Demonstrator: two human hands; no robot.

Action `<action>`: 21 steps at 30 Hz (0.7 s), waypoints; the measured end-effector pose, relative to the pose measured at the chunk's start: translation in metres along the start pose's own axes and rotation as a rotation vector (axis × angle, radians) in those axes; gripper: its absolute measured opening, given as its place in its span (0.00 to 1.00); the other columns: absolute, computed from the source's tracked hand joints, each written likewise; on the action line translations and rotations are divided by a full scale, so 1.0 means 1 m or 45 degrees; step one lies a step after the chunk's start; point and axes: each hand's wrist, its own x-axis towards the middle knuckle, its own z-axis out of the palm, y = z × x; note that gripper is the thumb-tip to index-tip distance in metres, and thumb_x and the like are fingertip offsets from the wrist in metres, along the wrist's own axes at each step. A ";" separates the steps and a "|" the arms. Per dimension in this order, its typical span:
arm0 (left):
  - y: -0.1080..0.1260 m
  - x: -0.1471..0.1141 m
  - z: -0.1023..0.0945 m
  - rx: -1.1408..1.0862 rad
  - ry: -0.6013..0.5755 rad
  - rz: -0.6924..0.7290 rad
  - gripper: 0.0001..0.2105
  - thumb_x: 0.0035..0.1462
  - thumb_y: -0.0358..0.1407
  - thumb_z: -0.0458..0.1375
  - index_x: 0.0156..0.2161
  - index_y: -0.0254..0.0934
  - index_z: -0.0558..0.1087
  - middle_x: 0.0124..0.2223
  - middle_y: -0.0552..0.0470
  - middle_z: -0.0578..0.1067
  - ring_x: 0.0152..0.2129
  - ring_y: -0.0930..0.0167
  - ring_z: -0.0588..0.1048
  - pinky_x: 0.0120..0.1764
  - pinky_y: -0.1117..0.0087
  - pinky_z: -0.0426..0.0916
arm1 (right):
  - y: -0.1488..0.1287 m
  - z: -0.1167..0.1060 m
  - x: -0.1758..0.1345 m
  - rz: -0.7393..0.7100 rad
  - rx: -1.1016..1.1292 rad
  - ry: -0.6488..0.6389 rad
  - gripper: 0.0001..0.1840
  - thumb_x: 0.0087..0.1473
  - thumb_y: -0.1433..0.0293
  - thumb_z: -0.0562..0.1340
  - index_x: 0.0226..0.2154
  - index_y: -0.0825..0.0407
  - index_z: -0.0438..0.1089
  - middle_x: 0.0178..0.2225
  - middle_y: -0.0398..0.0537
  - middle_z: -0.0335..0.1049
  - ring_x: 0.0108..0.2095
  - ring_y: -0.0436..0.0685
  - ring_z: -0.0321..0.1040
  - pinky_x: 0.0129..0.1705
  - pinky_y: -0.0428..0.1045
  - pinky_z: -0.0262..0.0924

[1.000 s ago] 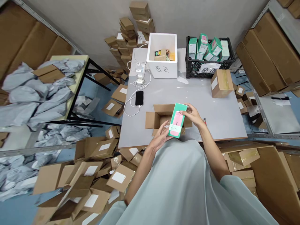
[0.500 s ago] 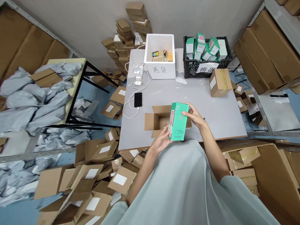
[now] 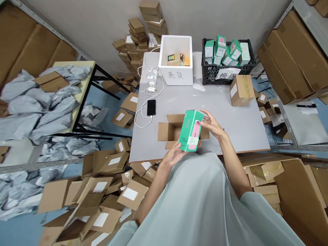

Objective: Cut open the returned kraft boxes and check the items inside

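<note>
A green product box with a pink item printed on one side is held tilted above the table's front edge. My left hand is closed on its lower left corner. The fingers of my right hand grip its upper right edge. Just behind the green box, an opened brown carton sits on the table with its flaps spread. The green box and my hands hide part of the carton's inside.
On the grey table are a phone on a cable, a white foam box, a black crate of green boxes and a closed carton. Opened cartons pile up at the left; a large carton stands right.
The green box has been turned in my hands, so its pink-printed side now faces right and toward me. Both hands keep hold of it. The view has shifted slightly.
</note>
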 end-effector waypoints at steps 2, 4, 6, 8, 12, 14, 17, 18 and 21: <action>-0.002 0.001 -0.007 -0.070 -0.051 -0.097 0.22 0.59 0.41 0.73 0.56 0.38 0.79 0.50 0.45 0.87 0.47 0.61 0.86 0.55 0.60 0.81 | -0.003 0.002 -0.001 -0.001 0.032 -0.023 0.44 0.45 0.50 0.84 0.61 0.39 0.73 0.54 0.46 0.81 0.56 0.63 0.77 0.59 0.55 0.73; -0.001 0.000 -0.005 -0.061 -0.093 -0.139 0.22 0.60 0.42 0.73 0.57 0.37 0.79 0.52 0.43 0.87 0.49 0.60 0.86 0.55 0.59 0.80 | -0.005 0.004 -0.002 -0.019 0.020 -0.020 0.38 0.46 0.51 0.83 0.57 0.40 0.75 0.53 0.45 0.81 0.54 0.62 0.77 0.56 0.54 0.74; 0.003 -0.002 0.004 0.013 -0.104 -0.091 0.27 0.60 0.42 0.73 0.62 0.40 0.77 0.58 0.44 0.85 0.51 0.60 0.85 0.57 0.57 0.80 | -0.005 0.006 -0.002 -0.037 -0.037 0.001 0.34 0.45 0.53 0.83 0.53 0.41 0.77 0.50 0.45 0.81 0.51 0.61 0.77 0.54 0.53 0.74; 0.008 -0.006 0.017 0.117 -0.081 0.001 0.32 0.58 0.41 0.76 0.66 0.45 0.74 0.64 0.45 0.82 0.54 0.59 0.84 0.59 0.55 0.79 | -0.002 0.007 -0.002 -0.048 -0.101 0.051 0.35 0.43 0.55 0.84 0.51 0.43 0.77 0.47 0.45 0.82 0.48 0.60 0.78 0.51 0.54 0.74; 0.016 -0.011 0.033 0.289 -0.004 0.073 0.38 0.48 0.37 0.82 0.63 0.47 0.75 0.63 0.44 0.81 0.57 0.56 0.83 0.61 0.52 0.79 | 0.005 0.006 0.001 -0.040 -0.138 0.153 0.35 0.42 0.53 0.83 0.50 0.43 0.75 0.44 0.44 0.81 0.43 0.59 0.78 0.48 0.54 0.75; 0.018 -0.011 0.034 0.324 0.021 0.085 0.38 0.45 0.36 0.83 0.61 0.46 0.76 0.63 0.44 0.81 0.58 0.56 0.82 0.61 0.52 0.79 | 0.003 0.008 -0.002 -0.062 -0.164 0.158 0.35 0.43 0.53 0.83 0.51 0.44 0.74 0.45 0.45 0.81 0.43 0.59 0.78 0.48 0.54 0.76; 0.024 -0.007 0.036 0.260 0.049 0.148 0.32 0.50 0.43 0.81 0.59 0.45 0.79 0.64 0.44 0.80 0.57 0.58 0.81 0.59 0.56 0.79 | -0.012 0.018 -0.018 -0.213 -0.324 0.159 0.33 0.49 0.52 0.80 0.53 0.44 0.73 0.52 0.49 0.80 0.47 0.61 0.79 0.52 0.56 0.77; 0.028 -0.005 0.038 0.205 0.052 0.175 0.30 0.53 0.47 0.80 0.58 0.45 0.79 0.62 0.44 0.81 0.56 0.59 0.82 0.57 0.56 0.79 | -0.019 0.023 -0.026 -0.297 -0.427 0.168 0.31 0.53 0.54 0.79 0.54 0.44 0.73 0.55 0.50 0.78 0.50 0.61 0.79 0.55 0.57 0.77; 0.043 0.005 0.049 0.032 0.049 0.244 0.27 0.57 0.56 0.75 0.55 0.45 0.81 0.57 0.46 0.83 0.51 0.60 0.82 0.53 0.58 0.79 | -0.033 0.037 -0.057 -0.612 -0.827 0.179 0.25 0.61 0.61 0.75 0.58 0.42 0.73 0.63 0.56 0.73 0.61 0.66 0.76 0.61 0.61 0.75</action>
